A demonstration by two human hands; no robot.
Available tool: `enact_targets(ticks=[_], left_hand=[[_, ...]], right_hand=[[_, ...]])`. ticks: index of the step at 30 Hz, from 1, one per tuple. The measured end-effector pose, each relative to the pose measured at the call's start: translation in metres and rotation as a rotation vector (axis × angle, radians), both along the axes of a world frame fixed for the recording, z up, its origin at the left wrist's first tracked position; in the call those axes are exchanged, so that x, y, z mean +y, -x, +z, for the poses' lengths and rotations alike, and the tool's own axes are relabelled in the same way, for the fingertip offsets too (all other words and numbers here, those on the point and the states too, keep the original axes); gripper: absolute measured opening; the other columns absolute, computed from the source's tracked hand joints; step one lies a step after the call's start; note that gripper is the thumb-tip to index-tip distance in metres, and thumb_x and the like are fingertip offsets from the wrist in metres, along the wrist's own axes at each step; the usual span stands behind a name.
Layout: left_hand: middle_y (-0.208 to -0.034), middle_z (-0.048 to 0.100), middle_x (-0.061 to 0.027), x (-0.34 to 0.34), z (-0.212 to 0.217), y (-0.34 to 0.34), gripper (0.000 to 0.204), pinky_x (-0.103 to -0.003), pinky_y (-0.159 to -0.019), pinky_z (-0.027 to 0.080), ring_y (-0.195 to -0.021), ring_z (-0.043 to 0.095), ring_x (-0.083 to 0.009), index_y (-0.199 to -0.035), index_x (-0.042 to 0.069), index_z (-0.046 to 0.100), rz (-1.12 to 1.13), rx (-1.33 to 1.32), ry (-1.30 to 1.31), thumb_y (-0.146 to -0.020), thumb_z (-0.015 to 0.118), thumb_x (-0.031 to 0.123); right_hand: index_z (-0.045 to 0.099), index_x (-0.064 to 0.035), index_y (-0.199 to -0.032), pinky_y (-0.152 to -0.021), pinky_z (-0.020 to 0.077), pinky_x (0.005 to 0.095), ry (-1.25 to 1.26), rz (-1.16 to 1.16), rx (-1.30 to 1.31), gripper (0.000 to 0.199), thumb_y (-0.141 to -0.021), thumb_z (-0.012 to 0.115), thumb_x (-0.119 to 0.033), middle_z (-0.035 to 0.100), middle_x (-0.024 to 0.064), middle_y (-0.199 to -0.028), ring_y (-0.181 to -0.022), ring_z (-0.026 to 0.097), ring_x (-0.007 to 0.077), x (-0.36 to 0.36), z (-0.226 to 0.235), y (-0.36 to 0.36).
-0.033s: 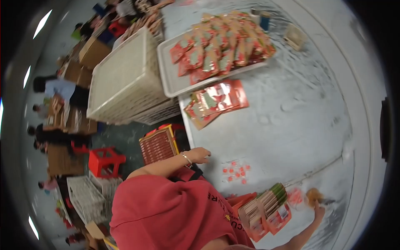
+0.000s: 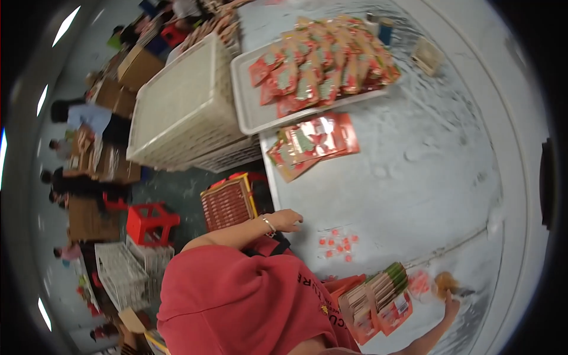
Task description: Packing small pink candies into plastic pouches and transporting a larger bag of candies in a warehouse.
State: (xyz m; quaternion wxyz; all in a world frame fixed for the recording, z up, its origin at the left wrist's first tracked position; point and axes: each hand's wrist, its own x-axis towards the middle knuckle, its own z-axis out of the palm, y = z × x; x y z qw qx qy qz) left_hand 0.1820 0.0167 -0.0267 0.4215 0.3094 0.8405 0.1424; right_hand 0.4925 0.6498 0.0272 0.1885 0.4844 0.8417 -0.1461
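My left hand, with a bracelet at its wrist, hovers by the table's left edge. Its fingers are loosely bent and a little apart, and nothing shows in them. Beside it, several small clear sachets with red-pink contents lie on the table. At the far right, the fingers of my right hand grip the lower edge of a tan rounded thing; blur hides its kind. A dark piece sticks out next to it. Left of it are a pink heap of small pieces and a row of stacked red-and-green pouches close to my body.
A white tray piled with red printed pouches stands at the back, with more flat pouches before it. Pale stacked crates adjoin the table's left. A small beige container sits at back right. A red stool stands on the floor.
The whole view has shifted slightly. My right hand and the tan thing are a little nearer to me. My left hand keeps its place by the table edge.
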Motion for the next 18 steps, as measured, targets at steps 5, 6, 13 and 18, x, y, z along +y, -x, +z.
enact_targets(ticks=[5, 6, 13, 18], left_hand=[[-0.085, 0.061, -0.0175, -0.046, -0.013, -0.015, 0.036, -0.035, -0.071, 0.047, -0.080, 0.059, -0.0284, -0.099, 0.002, 0.056, 0.267, -0.133, -0.111, -0.074, 0.057, 0.028], [-0.084, 0.061, -0.0178, -0.061, -0.018, -0.018, 0.035, -0.035, -0.071, 0.047, -0.080, 0.059, -0.0289, -0.096, 0.002, 0.058, 0.343, -0.114, -0.124, -0.072, 0.058, 0.028], [-0.090, 0.060, -0.0170, -0.187, -0.001, -0.075, 0.029, -0.036, -0.076, 0.046, -0.085, 0.058, -0.0294, -0.090, 0.006, 0.062, 0.782, 0.068, 0.022, -0.071, 0.057, 0.027], [-0.080, 0.062, -0.0141, -0.266, -0.049, -0.129, 0.030, -0.034, -0.071, 0.047, -0.078, 0.060, -0.0262, -0.083, 0.007, 0.064, 0.999, -0.063, 0.116, -0.068, 0.061, 0.032]], right_hand=[[0.060, 0.0065, -0.079, -0.063, 0.0427, 0.0364, -0.225, 0.008, 0.163, 0.058, -0.074, 0.055, -0.051, 0.056, 0.0164, -0.062, -0.063, 0.055, 0.0236, 0.019, -0.011, -0.039], [0.060, 0.0055, -0.089, -0.063, 0.0436, 0.0340, -0.251, -0.005, 0.050, 0.051, -0.077, 0.055, -0.044, 0.056, 0.0137, -0.064, -0.063, 0.054, 0.0209, 0.039, -0.015, -0.053], [0.060, 0.0060, -0.092, -0.068, 0.0474, 0.0413, -0.182, -0.032, -0.143, 0.059, -0.077, 0.052, -0.050, 0.059, 0.0248, -0.086, -0.077, 0.058, 0.0323, -0.230, 0.126, 0.118], [0.060, 0.0064, -0.092, -0.067, 0.0477, 0.0399, -0.219, 0.030, 0.149, 0.054, -0.078, 0.053, -0.046, 0.059, 0.0242, -0.085, -0.076, 0.058, 0.0312, -0.539, 0.248, 0.251]])
